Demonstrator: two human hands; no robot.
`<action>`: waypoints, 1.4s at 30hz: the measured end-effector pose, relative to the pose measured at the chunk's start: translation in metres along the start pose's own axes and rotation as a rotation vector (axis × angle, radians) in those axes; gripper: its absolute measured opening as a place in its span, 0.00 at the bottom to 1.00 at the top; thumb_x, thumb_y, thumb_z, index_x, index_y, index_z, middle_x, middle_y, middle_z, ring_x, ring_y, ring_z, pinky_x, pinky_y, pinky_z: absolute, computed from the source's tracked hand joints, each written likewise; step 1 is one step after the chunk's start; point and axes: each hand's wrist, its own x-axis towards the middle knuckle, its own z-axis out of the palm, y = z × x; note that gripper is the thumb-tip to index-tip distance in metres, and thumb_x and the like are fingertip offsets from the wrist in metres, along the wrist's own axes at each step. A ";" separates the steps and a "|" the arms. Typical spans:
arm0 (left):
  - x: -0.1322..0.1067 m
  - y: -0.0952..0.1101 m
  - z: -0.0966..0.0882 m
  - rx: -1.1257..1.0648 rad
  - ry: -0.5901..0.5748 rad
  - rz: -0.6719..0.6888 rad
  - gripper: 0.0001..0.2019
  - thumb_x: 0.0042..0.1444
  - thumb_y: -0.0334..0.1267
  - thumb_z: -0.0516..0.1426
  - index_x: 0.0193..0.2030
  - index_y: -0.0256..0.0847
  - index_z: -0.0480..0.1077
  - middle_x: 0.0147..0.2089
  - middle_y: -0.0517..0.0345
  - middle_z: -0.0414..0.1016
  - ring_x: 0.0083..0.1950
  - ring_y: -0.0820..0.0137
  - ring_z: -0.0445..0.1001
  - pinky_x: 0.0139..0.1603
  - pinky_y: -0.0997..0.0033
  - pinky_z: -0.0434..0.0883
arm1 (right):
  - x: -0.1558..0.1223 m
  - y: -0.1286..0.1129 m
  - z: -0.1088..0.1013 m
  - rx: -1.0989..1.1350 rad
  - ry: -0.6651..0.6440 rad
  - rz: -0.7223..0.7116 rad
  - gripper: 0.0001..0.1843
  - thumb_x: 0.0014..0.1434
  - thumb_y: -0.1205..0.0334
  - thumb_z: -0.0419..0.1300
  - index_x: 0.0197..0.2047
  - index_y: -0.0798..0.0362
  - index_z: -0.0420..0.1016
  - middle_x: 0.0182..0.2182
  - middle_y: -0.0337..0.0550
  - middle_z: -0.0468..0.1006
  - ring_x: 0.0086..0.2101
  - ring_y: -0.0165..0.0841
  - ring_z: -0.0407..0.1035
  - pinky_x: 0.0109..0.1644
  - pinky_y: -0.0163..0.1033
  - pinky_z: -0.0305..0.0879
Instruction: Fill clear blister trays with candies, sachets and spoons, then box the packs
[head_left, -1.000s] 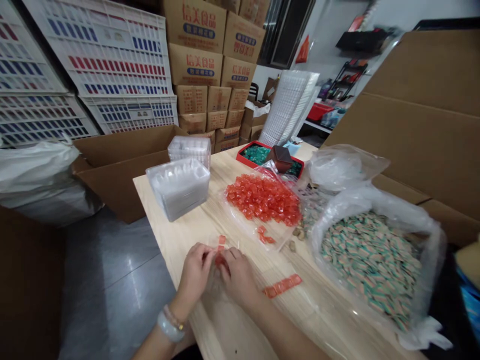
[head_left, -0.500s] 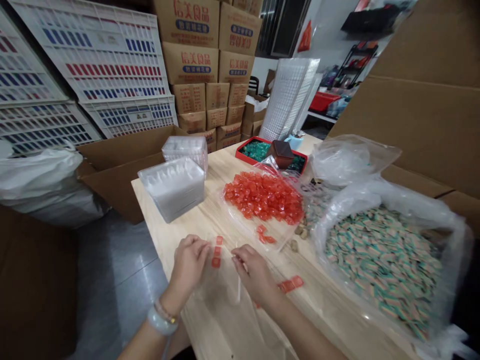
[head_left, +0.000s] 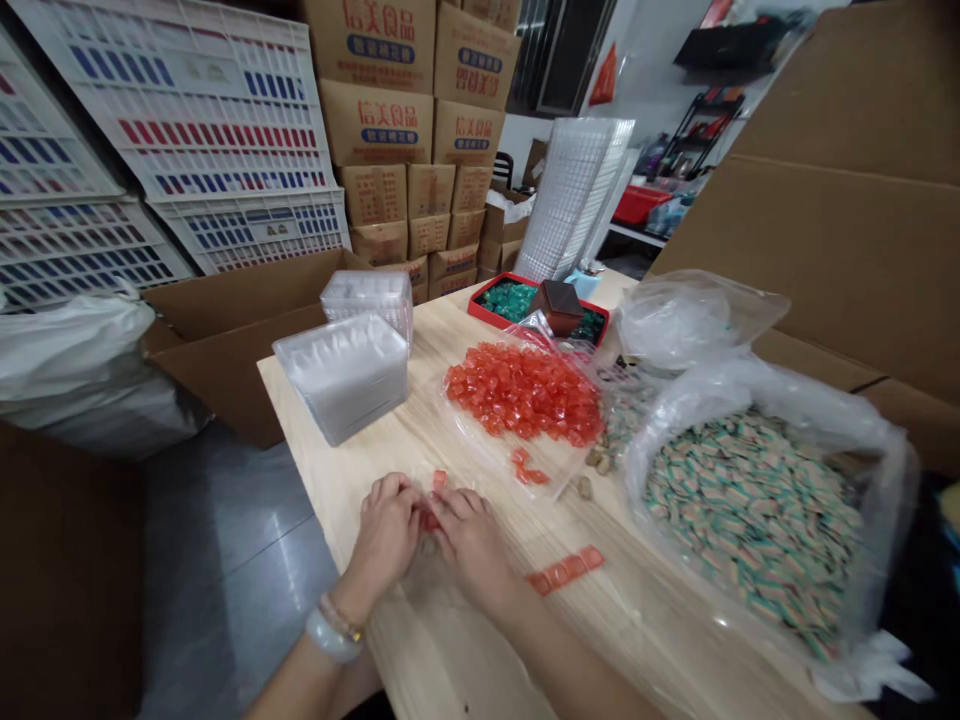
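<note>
My left hand and my right hand meet over a short row of red squares near the table's front left edge. The fingers of both hands are pinched together at the row, on what looks like clear plastic film. They hide most of the squares and the film. Another row of red squares lies right of my right hand. Beyond my hands is a heap of glossy red pieces on a clear plastic sheet, with a few loose red pieces nearer to me.
Clear plastic boxes stand at the table's left edge. A large clear bag of striped green and pink pieces is at right. Behind the heap are a red tray of green pieces and a brown box. Cartons are stacked behind.
My right hand has moved left, and both hands have come together over the row of red squares. The row to the right is now more exposed.
</note>
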 end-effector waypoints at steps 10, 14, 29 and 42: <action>-0.007 0.037 -0.036 -0.768 -0.161 -0.116 0.11 0.49 0.43 0.50 0.23 0.39 0.63 0.27 0.58 0.65 0.34 0.69 0.64 0.37 0.70 0.62 | -0.016 -0.006 -0.021 0.341 0.213 0.021 0.18 0.55 0.68 0.49 0.50 0.55 0.62 0.44 0.49 0.68 0.45 0.35 0.60 0.47 0.42 0.58; 0.006 0.067 -0.017 -1.220 -0.449 -0.360 0.12 0.45 0.44 0.53 0.26 0.36 0.67 0.26 0.57 0.68 0.31 0.71 0.66 0.34 0.72 0.63 | -0.024 0.009 -0.036 0.511 0.323 0.078 0.11 0.57 0.66 0.48 0.42 0.52 0.67 0.33 0.43 0.72 0.34 0.30 0.66 0.37 0.35 0.63; 0.117 0.120 0.061 -0.045 -0.265 0.064 0.05 0.46 0.31 0.54 0.28 0.32 0.69 0.34 0.41 0.70 0.38 0.59 0.69 0.37 0.62 0.64 | 0.153 0.154 -0.230 -0.470 0.652 0.335 0.18 0.52 0.70 0.48 0.47 0.58 0.63 0.41 0.54 0.68 0.35 0.37 0.65 0.35 0.39 0.57; 0.102 0.095 0.050 -0.519 -0.160 0.123 0.09 0.52 0.34 0.46 0.27 0.37 0.66 0.27 0.59 0.70 0.30 0.74 0.67 0.32 0.75 0.64 | 0.014 0.109 -0.071 0.496 0.243 0.259 0.12 0.52 0.65 0.49 0.37 0.54 0.71 0.33 0.45 0.73 0.35 0.34 0.66 0.41 0.39 0.61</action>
